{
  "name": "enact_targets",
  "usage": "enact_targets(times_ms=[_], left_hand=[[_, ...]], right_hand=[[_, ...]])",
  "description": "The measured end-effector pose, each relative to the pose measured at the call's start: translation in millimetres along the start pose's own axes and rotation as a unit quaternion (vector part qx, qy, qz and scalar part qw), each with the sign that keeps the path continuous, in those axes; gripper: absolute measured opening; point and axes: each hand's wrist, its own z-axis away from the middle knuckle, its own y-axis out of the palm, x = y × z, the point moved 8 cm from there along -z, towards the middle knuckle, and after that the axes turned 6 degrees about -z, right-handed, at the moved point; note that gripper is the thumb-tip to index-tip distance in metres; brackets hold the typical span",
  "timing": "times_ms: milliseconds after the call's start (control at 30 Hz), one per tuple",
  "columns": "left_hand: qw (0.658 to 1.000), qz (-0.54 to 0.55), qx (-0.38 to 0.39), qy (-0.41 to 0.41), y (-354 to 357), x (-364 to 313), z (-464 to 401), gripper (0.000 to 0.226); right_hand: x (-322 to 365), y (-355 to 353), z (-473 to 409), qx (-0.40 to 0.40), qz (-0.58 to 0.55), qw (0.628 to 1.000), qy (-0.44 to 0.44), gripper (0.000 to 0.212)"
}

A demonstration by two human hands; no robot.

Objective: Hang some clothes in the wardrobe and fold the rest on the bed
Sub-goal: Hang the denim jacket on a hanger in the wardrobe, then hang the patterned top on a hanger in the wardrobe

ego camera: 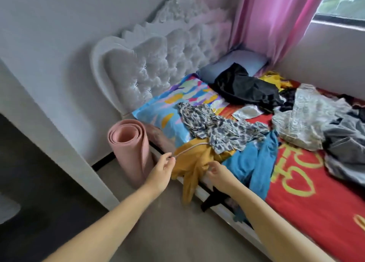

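Mustard garment (194, 163) at bed (316, 202) edge, under handling.
Left hand (161, 172) pinching pale hanger (190, 147); right hand (216, 170) gripping mustard fabric; blue garment (254, 163) alongside.
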Motion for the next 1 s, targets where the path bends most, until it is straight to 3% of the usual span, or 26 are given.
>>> enact_targets(times_ms=[167,433,700,1000], left_hand=[[0.995,-0.045,0.083,-0.027,101.6,-6.3,-52.8,0.040],[0.980,-0.088,0.170,-0.046,198.8,-19.8,-136.5,0.042],[0.965,-0.118,0.216,-0.085,234.2,-9.1,-244.1,0.042],[0.937,-0.218,0.245,-0.120,268.1,2.6,-417.2,0.053]], right_hand=[[-105.5,-50.2,-28.0,0.014,0.025,0.996,0.084,0.048],[-194.5,-97.3,-76.8,0.021,-0.008,0.986,0.168,0.048],[-219.3,-109.9,-166.9,0.036,-0.036,0.973,0.227,0.048],[-205.6,-114.1,-347.6,0.022,-0.071,0.968,0.239,0.049]])
